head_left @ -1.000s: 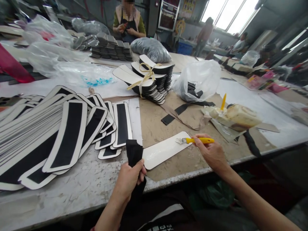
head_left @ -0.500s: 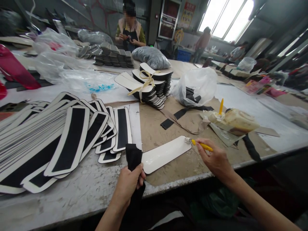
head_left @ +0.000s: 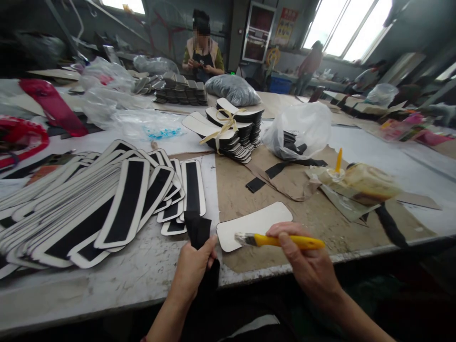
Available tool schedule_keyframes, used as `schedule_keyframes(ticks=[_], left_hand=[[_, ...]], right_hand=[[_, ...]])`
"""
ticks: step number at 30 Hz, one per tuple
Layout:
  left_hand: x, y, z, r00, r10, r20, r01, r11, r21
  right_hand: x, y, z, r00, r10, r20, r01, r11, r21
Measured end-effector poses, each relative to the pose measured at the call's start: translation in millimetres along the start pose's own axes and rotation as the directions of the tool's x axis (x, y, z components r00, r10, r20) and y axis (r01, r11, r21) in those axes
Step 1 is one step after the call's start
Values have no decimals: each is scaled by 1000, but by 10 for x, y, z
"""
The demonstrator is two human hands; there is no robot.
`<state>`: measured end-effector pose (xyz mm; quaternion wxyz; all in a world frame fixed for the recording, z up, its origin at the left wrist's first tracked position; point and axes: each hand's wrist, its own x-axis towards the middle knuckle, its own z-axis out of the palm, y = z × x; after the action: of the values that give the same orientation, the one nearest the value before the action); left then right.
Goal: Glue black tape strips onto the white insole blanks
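Note:
My right hand (head_left: 308, 259) is closed round the yellow handle of a brush (head_left: 274, 241). The pale bristles rest on the left part of a white curved panel (head_left: 263, 221), which lies on brown paper. My left hand (head_left: 195, 266) grips a bunch of black fabric strips (head_left: 198, 227) at the table edge, just left of the panel. Left of that hand, a fanned pile of white panels with black strips (head_left: 123, 204) covers the table. How many strips I hold cannot be made out.
Behind the panel stand tied stacks of white-topped pieces (head_left: 228, 128) and a white plastic bag (head_left: 299, 130) with black pieces. At right lies a stained glue container (head_left: 370, 183) beside an upright yellow handle (head_left: 338, 160). A person (head_left: 203, 52) works across the table.
My right hand has swept the brush from the panel's right end to its left part. My left hand still holds the black strips. The view has shifted slightly left.

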<state>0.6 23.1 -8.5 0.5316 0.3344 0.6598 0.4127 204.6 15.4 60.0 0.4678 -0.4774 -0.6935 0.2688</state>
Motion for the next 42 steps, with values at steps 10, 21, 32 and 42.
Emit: schedule_keyframes(ticks=[10,21,32,42], left_hand=[[-613,298,-48,951,75,299,15,958,-287],[-747,48,226,943,66,326,14,971,-238],[-825,-304,547,909,16,417,65,981,-181],[-581,-260,86,989,-137,-52,109,926,-361]], right_hand=[[194,-119,399,824,335,456,-457,870,187],[-41,13,307,763,600,239,-642,662,388],[-168,212,13,725,685,69,-594,573,565],[519,208,-399,800,481,359,-512,859,-11]])
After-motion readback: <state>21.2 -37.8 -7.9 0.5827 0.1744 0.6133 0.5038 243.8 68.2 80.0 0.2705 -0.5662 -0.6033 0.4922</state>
